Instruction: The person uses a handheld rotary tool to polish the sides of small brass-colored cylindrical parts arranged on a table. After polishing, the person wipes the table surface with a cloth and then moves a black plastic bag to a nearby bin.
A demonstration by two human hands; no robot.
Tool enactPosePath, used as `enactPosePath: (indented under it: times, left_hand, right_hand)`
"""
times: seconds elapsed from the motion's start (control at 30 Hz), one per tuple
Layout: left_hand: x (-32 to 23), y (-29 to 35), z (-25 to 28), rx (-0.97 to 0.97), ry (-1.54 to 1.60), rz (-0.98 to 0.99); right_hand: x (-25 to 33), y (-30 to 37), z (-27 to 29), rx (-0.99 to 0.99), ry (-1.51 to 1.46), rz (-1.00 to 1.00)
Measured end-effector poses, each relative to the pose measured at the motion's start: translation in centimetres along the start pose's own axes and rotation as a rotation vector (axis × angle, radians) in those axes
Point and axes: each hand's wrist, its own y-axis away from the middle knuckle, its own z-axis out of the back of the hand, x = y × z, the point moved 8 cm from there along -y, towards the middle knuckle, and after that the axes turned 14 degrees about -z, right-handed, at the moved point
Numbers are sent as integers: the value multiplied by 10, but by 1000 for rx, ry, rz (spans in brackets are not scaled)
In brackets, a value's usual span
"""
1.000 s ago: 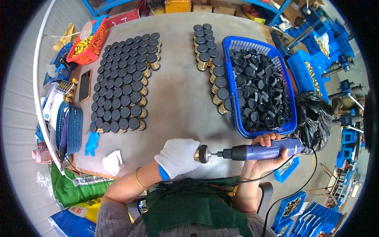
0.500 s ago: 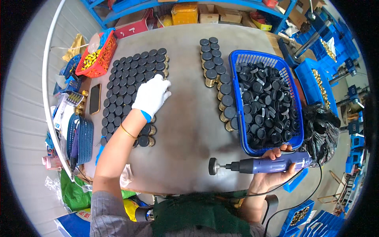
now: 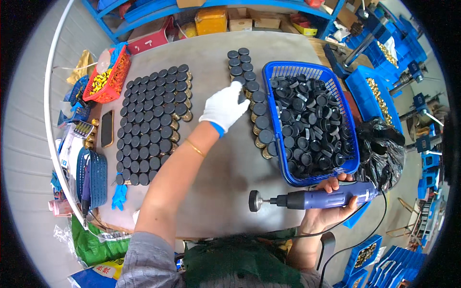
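My left hand (image 3: 224,106), in a white glove, reaches to the short rows at the right of the table. Its thumb and fingers close around a black-capped brass piece (image 3: 241,96) there. Several like it stand upright in a column beside the blue basket. My bare right hand (image 3: 322,218) grips a purple electric screwdriver (image 3: 314,199) at the front right. The tool lies level, its round black head (image 3: 253,200) pointing left over the table. At the left stands a large block of black-capped brass pieces (image 3: 150,122), partly behind my left forearm.
A blue basket (image 3: 276,144) of loose black caps stands right of the short rows, with a black plastic bag (image 3: 382,149) beyond it. Along the left edge are a red basket (image 3: 120,81), a phone (image 3: 107,128) and blue baskets (image 3: 98,177). The screwdriver's cable (image 3: 384,216) hangs at the right.
My left hand has moved right, from the large block to the short rows, and closed on a capped piece there. The right hand still holds the screwdriver. The whole view has shifted slightly.
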Motion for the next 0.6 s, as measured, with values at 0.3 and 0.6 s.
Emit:
enactPosePath:
  times: [0.3,0.6]
  left_hand:
    - [-98,192,-7,460,1830,614]
    - [-131,183,18,627,398,26]
  right_hand:
    - [25,-3,-1,66,-147,62]
    - [-3,8,-11,129,-6,-65]
